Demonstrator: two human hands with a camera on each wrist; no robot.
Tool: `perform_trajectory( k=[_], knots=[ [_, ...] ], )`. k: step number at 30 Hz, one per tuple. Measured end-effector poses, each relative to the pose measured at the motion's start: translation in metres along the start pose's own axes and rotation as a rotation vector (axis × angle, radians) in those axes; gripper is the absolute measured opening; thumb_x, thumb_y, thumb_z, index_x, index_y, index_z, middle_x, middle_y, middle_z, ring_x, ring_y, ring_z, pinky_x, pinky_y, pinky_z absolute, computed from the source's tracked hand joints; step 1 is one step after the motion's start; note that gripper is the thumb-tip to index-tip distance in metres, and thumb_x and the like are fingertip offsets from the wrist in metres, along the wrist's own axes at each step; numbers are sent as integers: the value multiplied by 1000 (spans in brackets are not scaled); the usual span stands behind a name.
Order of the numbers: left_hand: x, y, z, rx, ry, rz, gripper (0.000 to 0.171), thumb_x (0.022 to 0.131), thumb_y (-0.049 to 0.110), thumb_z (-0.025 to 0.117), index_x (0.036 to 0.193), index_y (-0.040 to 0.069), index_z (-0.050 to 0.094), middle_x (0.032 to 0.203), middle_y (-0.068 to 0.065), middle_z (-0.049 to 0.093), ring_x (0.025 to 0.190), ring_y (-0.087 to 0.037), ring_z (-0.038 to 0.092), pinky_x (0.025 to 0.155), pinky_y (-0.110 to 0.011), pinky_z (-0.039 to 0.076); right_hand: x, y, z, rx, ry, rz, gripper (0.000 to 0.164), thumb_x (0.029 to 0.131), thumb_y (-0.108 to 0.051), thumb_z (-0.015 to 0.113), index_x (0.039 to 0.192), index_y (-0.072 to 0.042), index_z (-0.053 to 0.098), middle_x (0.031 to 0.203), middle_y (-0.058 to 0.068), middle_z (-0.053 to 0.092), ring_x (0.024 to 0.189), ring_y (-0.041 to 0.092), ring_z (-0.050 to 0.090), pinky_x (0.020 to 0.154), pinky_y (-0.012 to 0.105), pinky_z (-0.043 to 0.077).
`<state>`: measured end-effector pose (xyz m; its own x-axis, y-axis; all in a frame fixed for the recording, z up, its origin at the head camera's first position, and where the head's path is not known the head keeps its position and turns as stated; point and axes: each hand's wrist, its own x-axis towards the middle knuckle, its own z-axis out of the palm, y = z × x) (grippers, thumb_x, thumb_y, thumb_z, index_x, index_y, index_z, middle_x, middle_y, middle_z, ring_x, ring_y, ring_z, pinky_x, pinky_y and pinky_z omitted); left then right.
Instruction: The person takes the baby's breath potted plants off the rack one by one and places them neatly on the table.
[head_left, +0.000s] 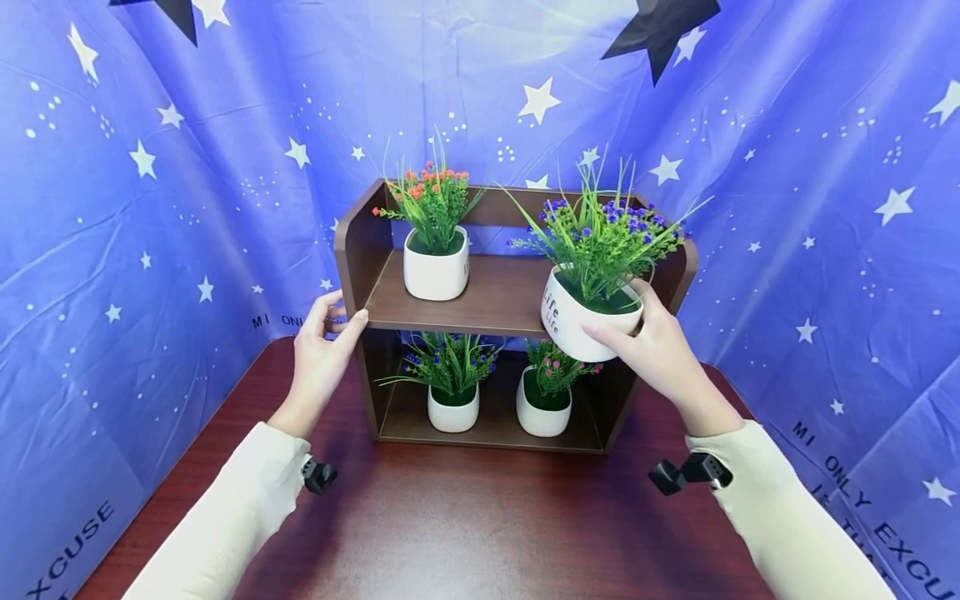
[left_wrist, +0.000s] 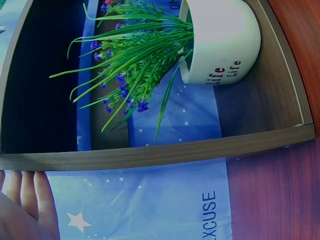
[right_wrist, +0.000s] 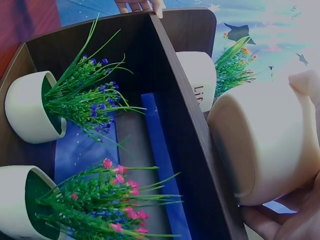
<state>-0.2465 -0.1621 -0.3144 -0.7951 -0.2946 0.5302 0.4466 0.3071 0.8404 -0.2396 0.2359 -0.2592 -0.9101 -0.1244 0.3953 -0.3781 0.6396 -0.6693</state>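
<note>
The right hand (head_left: 663, 354) grasps a white pot (head_left: 588, 332) of purple flowers and grassy leaves, its thumb on the front and its fingers round the right side. This pot, lettered "Life", is at the right end of the upper board, overlapping its front edge; I cannot tell whether it touches the wood. The left hand (head_left: 322, 354) holds the left side panel of the 2-level brown shelf (head_left: 502, 287), thumb on the front edge and fingers against the outer face. On the upper board, well to the left of the grasped pot, stands 1 orange-flowered plant (head_left: 437, 271). Below, 2 more white pots stand side by side, apart: a blue-purple-flowered plant (head_left: 453, 410) on the left and a pink-flowered plant (head_left: 543, 415) on the right. The shelf stands on a reddish-brown table (head_left: 465, 517), before a blue star-patterned cloth (head_left: 465, 50).
</note>
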Motion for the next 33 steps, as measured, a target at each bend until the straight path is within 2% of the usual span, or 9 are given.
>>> perform_trajectory(
  k=[3, 6, 10, 17, 22, 28, 30, 33],
  knots=[
    [0, 0, 1, 9, 4, -8, 39, 94, 10, 69, 130, 0, 60, 108, -17, 62, 87, -9, 56, 73, -14, 47, -7, 1, -4, -16, 2, -3, 91, 90, -40, 73, 158, -7, 22, 121, 25, 63, 115, 33, 55, 90, 46, 43],
    [0, -1, 1, 6, 6, -15, 39, 94, 10, 70, 130, 1, 60, 108, -16, 62, 88, -12, 56, 73, -14, 47, -14, 2, -9, -33, 5, -9, 87, 90, -38, 73, 156, -7, 25, 111, 23, 67, 101, 28, 59, 80, 34, 44],
    [0, -1, 1, -4, 2, -12, 39, 94, 9, 70, 130, 0, 60, 108, -17, 62, 87, -13, 57, 72, -14, 47, -23, 4, -15, -50, 7, -29, 82, 89, -35, 75, 152, -7, 30, 108, 19, 68, 88, 19, 62, 71, 23, 45],
    [0, -2, 1, -2, 9, 3, 39, 93, 9, 70, 130, -1, 60, 106, -16, 63, 84, -8, 56, 72, -13, 47, -34, 11, -21, -39, 7, -61, 78, 89, -29, 76, 150, -4, 32, 110, 20, 67, 85, 6, 64, 69, 17, 47],
    [0, -3, 1, -8, 5, 0, 39, 93, 9, 70, 130, -1, 60, 107, -16, 63, 84, -7, 56, 72, -13, 47, -41, 16, -28, -42, 8, -42, 80, 90, -26, 76, 150, -2, 30, 102, 19, 68, 81, 5, 64, 67, 17, 47],
    [-1, -1, 1, 11, 6, 9, 39, 93, 9, 70, 129, -2, 60, 107, -17, 63, 85, -6, 56, 72, -13, 47, -47, 22, -36, -37, 20, -57, 76, 90, -21, 74, 149, 1, 31, 101, 19, 66, 79, 3, 62, 65, 17, 47],
    [-1, 0, 1, 19, 6, 12, 39, 94, 9, 69, 130, -2, 60, 108, -18, 63, 85, -5, 56, 72, -13, 47, -48, 24, -38, -27, 31, -68, 74, 90, -17, 74, 148, 1, 32, 102, 14, 66, 81, 2, 62, 66, 16, 47],
    [-1, 2, 1, 16, 7, 9, 38, 94, 7, 69, 129, -3, 60, 108, -19, 63, 84, -7, 56, 72, -13, 47, -51, 28, -42, 0, 36, -78, 71, 89, -12, 74, 147, 0, 34, 102, 0, 66, 83, 1, 63, 67, 14, 48]
  ],
)
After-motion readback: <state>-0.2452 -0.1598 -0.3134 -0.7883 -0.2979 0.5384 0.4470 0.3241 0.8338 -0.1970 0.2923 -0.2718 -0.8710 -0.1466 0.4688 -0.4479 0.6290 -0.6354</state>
